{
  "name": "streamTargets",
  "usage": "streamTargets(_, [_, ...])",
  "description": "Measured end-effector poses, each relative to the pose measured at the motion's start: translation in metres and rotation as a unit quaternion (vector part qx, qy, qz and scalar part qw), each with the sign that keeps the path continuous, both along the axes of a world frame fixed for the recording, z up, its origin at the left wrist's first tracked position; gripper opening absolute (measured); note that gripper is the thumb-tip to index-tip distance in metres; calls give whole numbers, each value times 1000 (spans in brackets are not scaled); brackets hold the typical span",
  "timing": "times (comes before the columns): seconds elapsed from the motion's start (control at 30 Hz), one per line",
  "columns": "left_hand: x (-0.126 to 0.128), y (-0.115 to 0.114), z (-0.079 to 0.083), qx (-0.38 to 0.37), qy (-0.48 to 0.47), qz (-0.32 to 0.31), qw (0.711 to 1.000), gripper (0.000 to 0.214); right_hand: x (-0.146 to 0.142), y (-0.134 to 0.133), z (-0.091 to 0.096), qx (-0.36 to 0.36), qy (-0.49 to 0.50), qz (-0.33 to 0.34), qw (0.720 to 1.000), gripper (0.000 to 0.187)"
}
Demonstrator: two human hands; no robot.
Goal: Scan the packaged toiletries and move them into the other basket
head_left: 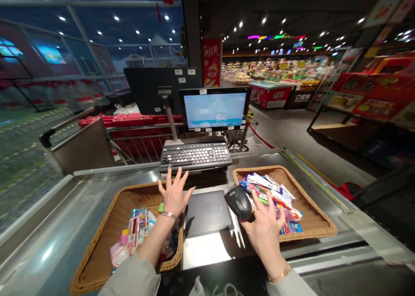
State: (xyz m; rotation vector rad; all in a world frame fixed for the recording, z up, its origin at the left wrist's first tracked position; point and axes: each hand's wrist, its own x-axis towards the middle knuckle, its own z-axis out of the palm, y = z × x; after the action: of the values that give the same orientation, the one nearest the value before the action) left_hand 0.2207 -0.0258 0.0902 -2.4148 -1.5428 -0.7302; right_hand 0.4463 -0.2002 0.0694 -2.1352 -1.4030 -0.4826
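My left hand (175, 196) is stretched out with fingers spread, just short of the keyboard (196, 154) and over the inner edge of the left wicker basket (94, 240). Nothing is in it. That basket holds small packaged goods (138, 227). My right hand (264, 222) has its fingers apart over the near left side of the right wicker basket (319, 220). A black handheld barcode scanner (239, 202) is right beside its thumb; whether they touch I cannot tell. Several toothbrush-like packs (269, 186) and other bright packets lie in this basket, partly hidden by the hand.
Between the baskets lies a flat dark grey pad (209, 211) on the metal counter (52, 235). A lit monitor (214, 110) stands behind the keyboard, a second dark screen (145, 88) to its left. Beyond are a metal cart (142, 142) and store shelves (366, 93).
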Motion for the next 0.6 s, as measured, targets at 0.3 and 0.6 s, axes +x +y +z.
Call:
streamTargets(0.3, [-73, -10, -22, -65, 19, 73, 995, 52, -36, 18, 0, -13, 27, 63, 998, 27])
streamTargets(0.6, [-133, -16, -49, -125, 37, 104, 986, 51, -64, 30, -12, -46, 17, 123, 991, 22])
